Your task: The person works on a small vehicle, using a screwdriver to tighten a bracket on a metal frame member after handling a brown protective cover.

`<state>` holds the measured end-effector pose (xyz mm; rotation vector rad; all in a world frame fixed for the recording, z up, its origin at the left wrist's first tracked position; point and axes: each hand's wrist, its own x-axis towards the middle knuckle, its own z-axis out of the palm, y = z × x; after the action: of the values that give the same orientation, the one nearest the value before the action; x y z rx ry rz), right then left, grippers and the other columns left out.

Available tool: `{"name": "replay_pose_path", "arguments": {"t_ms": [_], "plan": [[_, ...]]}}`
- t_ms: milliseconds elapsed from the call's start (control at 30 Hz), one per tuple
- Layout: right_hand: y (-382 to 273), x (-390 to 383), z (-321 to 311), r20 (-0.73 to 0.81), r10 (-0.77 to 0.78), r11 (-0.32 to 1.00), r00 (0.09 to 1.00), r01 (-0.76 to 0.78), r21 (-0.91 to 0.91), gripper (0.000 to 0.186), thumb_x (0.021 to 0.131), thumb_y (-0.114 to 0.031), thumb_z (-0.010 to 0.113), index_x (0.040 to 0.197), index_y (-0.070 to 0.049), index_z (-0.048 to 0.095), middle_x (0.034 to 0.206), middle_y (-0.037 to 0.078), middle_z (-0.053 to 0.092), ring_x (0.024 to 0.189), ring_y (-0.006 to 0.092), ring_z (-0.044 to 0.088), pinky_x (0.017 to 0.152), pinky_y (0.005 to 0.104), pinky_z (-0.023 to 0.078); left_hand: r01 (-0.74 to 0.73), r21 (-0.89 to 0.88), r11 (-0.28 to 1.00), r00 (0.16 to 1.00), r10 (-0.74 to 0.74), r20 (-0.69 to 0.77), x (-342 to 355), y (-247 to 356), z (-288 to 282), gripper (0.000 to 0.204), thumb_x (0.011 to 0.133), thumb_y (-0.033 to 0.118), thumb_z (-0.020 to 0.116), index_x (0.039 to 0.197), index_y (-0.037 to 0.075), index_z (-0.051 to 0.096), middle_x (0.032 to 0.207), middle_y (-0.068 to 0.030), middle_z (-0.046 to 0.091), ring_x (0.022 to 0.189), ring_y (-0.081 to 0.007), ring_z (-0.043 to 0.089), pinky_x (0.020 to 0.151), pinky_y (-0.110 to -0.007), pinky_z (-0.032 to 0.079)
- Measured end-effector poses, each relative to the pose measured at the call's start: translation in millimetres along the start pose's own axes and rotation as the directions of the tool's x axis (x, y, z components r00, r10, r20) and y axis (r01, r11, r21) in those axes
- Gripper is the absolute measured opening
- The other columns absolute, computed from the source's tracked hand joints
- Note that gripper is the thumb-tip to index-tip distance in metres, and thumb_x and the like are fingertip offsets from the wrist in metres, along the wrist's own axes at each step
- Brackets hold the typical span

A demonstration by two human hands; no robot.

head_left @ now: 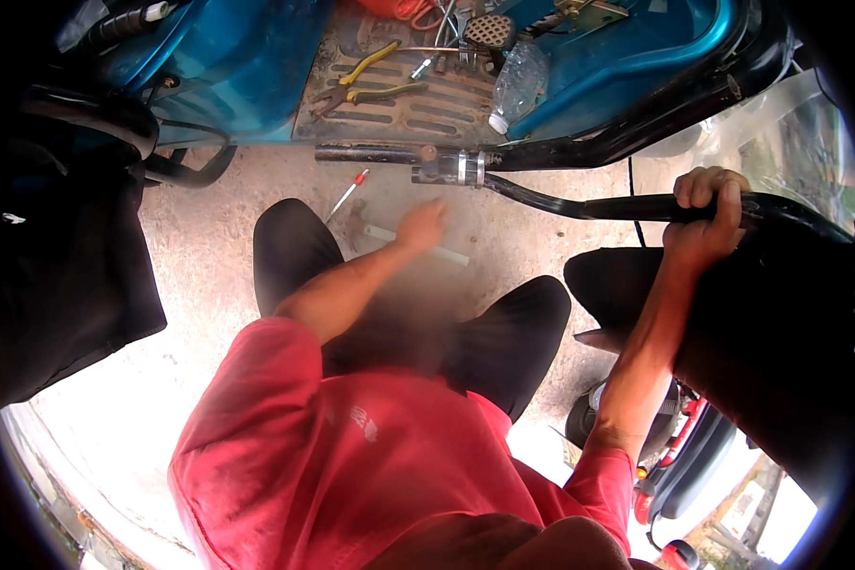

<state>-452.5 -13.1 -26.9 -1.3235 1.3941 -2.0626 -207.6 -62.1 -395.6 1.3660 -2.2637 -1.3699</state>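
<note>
My left hand (423,226) is closed around the pale handle of a hammer (454,256), low between my knees. The handle shows on both sides of the fist; the hammer's head at its left end is blurred. My right hand (705,218) wraps round a bent black metal tube (598,207) at the right. That tube's left end sits against a straight black bar (366,153) of the blue vehicle, where silvery clamps (470,168) hold the two together. A rusty round piece (428,158) sits at the joint, just beyond my left hand.
A screwdriver (350,193) with a red end lies on the concrete floor. On the ribbed footboard (351,57) are yellow-handled pliers (370,92), several metal tools, a foot pedal (489,32) and a clear plastic bottle (521,84). Dark panels (66,266) flank me.
</note>
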Motion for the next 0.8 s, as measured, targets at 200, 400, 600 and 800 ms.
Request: {"name": "replay_pose_path", "arguments": {"t_ms": [200, 400, 600, 800], "plan": [[-0.2, 2.3, -0.3, 0.032, 0.003, 1.0, 0.999, -0.003, -0.011, 0.019, 0.09, -0.019, 0.051, 0.077, -0.005, 0.048, 0.064, 0.004, 0.041, 0.056, 0.0156, 0.04, 0.053, 0.0287, 0.037, -0.063, -0.159, 0.985, 0.993, 0.046, -0.108, 6.5, -15.9, 9.3, 0.024, 0.091, 0.023, 0.057, 0.108, 0.006, 0.059, 0.101, -0.018, 0.067, 0.095, -0.0392, 0.064, 0.081, -0.046, 0.05], [-1.3, 2.0, 3.3, 0.02, 0.003, 0.999, 1.0, -0.002, -0.034, 0.02, 0.09, -0.018, 0.051, 0.075, -0.006, 0.046, 0.065, 0.005, 0.041, 0.055, 0.0163, 0.041, 0.053, 0.0286, 0.037, -0.057, -0.703, 0.709, 0.987, 0.147, 0.069, -26.2, 93.4, -62.6, 0.018, 0.095, 0.015, 0.055, 0.108, 0.004, 0.06, 0.084, -0.0081, 0.063, 0.064, -0.0199, 0.058, 0.06, -0.032, 0.047], [-3.1, 0.9, 5.6, 0.032, 0.013, 1.0, 0.999, -0.012, -0.029, 0.02, 0.091, -0.019, 0.05, 0.076, -0.007, 0.046, 0.065, 0.004, 0.041, 0.055, 0.0161, 0.04, 0.054, 0.0284, 0.036, -0.069, -0.989, 0.13, 0.965, 0.259, -0.034, -29.2, 158.0, -135.0, 0.015, 0.096, 0.013, 0.054, 0.11, 0.007, 0.058, 0.079, -0.0044, 0.059, 0.052, -0.0088, 0.04, 0.05, -0.026, 0.035], [-2.2, 1.3, 3.5, 0.02, 0.041, 0.999, 0.999, -0.041, 0.003, 0.018, 0.092, -0.021, 0.051, 0.08, -0.007, 0.049, 0.065, 0.004, 0.041, 0.056, 0.0157, 0.04, 0.056, 0.0288, 0.035, -0.13, -0.969, -0.209, 0.965, 0.198, -0.172, -5.0, 186.4, -167.1, 0.014, 0.099, 0.012, 0.051, 0.11, 0.008, 0.057, 0.079, -0.0057, 0.059, 0.05, -0.009, 0.033, 0.049, -0.027, 0.031]]}}
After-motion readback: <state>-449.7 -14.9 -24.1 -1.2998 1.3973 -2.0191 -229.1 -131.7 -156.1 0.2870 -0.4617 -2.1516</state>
